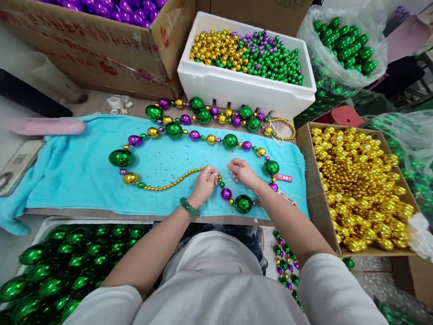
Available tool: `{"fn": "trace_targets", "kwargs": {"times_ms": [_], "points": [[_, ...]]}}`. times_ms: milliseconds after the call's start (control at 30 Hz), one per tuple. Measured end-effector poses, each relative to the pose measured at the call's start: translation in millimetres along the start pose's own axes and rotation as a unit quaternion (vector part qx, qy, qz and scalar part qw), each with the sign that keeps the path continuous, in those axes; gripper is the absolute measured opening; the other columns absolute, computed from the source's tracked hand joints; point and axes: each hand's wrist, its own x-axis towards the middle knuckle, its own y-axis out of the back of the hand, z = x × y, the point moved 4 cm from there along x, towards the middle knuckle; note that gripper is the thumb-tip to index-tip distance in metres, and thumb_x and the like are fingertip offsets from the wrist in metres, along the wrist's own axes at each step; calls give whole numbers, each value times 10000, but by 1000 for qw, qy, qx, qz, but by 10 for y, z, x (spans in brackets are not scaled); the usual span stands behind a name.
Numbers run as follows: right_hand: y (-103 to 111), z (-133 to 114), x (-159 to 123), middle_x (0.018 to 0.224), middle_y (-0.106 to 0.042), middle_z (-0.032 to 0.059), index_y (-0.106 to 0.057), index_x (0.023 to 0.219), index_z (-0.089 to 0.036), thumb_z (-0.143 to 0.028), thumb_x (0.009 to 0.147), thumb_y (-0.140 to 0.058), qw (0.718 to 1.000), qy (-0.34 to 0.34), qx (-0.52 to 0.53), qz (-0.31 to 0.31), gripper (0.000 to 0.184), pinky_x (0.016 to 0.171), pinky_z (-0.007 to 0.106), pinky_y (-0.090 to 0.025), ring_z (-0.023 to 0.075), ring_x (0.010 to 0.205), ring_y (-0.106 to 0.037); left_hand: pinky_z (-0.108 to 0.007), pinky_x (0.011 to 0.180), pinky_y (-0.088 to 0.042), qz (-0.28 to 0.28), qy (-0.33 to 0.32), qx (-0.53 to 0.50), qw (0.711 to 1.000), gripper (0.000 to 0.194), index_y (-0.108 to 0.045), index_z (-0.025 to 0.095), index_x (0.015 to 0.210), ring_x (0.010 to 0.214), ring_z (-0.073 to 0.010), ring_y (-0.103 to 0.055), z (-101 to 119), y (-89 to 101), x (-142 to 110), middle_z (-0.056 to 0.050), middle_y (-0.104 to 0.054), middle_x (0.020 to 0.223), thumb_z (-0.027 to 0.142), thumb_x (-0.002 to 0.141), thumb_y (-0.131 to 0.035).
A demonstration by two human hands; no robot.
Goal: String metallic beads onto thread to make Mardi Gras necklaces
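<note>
A bead necklace (230,141) of green, purple and gold beads lies in a loop on the turquoise towel (77,180). My left hand (206,181), with a green bangle (190,207) at the wrist, pinches the necklace where its run of small gold beads (172,184) meets the larger ones. Just right of it, my right hand (241,172) is closed in a pinch. A thin pale thread shows faintly between both hands, and its end in the right fingers is hidden. Beyond the loop, another bead necklace (204,116) rests along the towel's far edge.
A white foam box (237,85) of small mixed beads stands behind the towel. Cardboard boxes hold purple beads (135,11) at back left and gold beads (361,189) at right. Large green beads (77,253) fill the near left. A pink-and-white tag (283,178) lies right.
</note>
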Motion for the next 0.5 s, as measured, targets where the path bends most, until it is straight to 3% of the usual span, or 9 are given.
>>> {"fn": "trace_targets", "kwargs": {"times_ms": [133, 267, 333, 433, 500], "points": [[-14, -79, -28, 471, -372, -81, -440, 654, -205, -378, 738, -636, 993, 66, -94, -2, 274, 435, 211, -222, 69, 439, -308, -208, 516, -321, -5, -20, 12, 1000, 79, -494, 203, 737, 511, -96, -409, 6, -3, 1, 62, -458, 549, 203, 812, -517], [94, -15, -21, 453, -353, -86, -406, 650, -220, -391, 768, -628, 995, 17, -101, 21, 305, 433, 219, -215, 77, 418, -300, -208, 522, -315, -15, -6, 23, 1000, 91, -494, 202, 715, 500, -96, -395, -60, -47, 1, 65, -441, 520, 191, 799, -527], [129, -22, -38, 469, -358, -84, -408, 647, -217, -385, 771, -624, 993, 31, -114, 27, 300, 442, 219, -219, 76, 430, -303, -212, 515, -317, -15, -7, 17, 1000, 89, -498, 204, 720, 491, -98, -395, -52, -41, 2, 66, -442, 516, 208, 801, -534], [111, -115, -93, 498, -360, -92, -450, 688, -207, -368, 750, -638, 987, 89, -130, 24, 255, 465, 215, -234, 73, 462, -310, -225, 521, -352, -10, -24, -6, 1000, 73, -535, 207, 782, 536, -117, -476, 82, 20, 0, 40, -527, 581, 263, 828, -531], [31, -188, -133, 506, -344, -110, -518, 800, -203, -361, 719, -671, 986, 110, -122, -10, 236, 477, 214, -244, 74, 465, -304, -241, 593, -416, -1, -64, 5, 998, 88, -580, 203, 799, 681, -143, -566, 260, 73, -9, -4, -620, 713, 283, 827, -555]]}}
